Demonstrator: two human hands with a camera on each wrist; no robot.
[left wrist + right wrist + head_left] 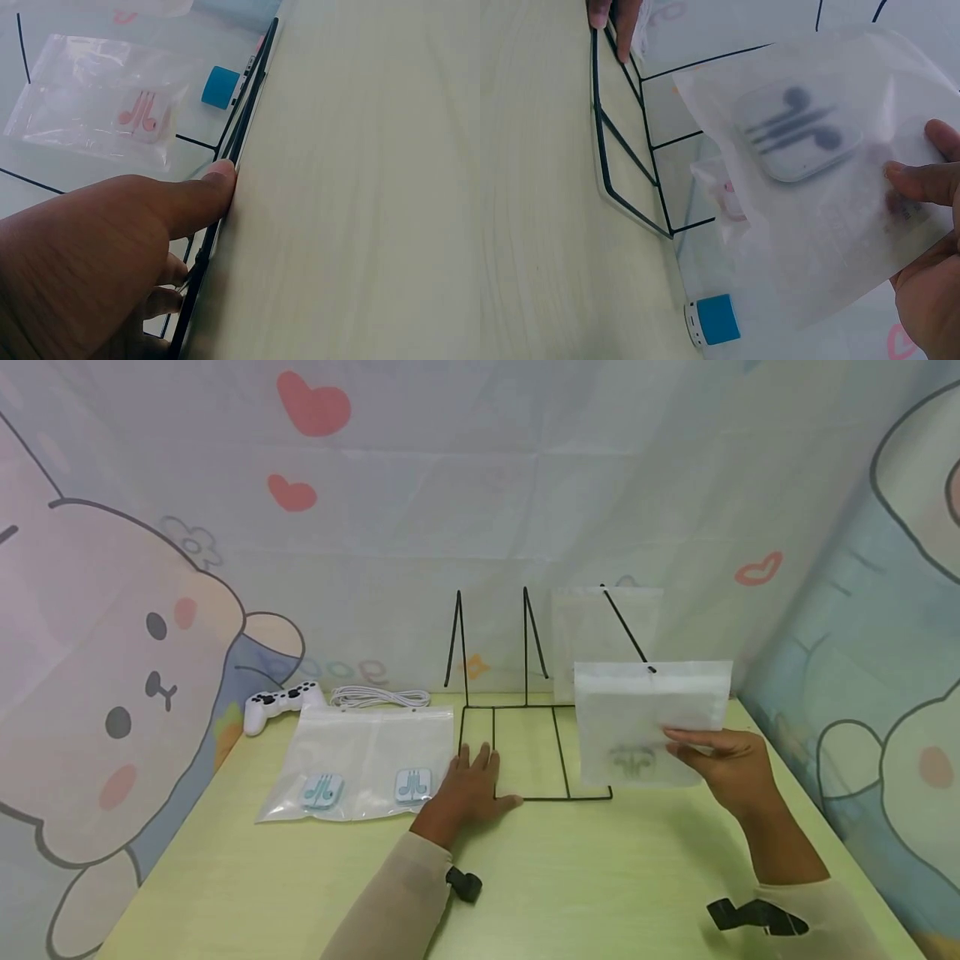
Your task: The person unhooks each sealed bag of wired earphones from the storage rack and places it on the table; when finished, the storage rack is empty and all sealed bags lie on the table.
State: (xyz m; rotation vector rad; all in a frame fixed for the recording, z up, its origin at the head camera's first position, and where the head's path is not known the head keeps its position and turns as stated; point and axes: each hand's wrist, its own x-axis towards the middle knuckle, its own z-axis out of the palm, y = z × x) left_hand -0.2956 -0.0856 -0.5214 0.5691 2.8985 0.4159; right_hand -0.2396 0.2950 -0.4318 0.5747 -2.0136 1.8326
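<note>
My right hand [723,768] pinches a frosted white zip pouch [622,718] by its right side. The pouch's top edge is at the front tip of the right hook on a black wire rack [570,798]; whether the hook passes through it I cannot tell. A case of earphones [802,135] shows through the pouch in the right wrist view. My left hand [468,789] rests on the left part of the rack's base, fingers straight, thumb against the front wire. Behind the held pouch, another translucent pouch [573,635] hangs at the same hook.
Left of the rack lies a larger clear bag [367,739] with two earphone cases. A white game controller [281,703] and a coiled white cable [378,697] sit behind it. A blue cylinder [718,319] stands beyond the rack's right end. A printed cloth backdrop encloses the table.
</note>
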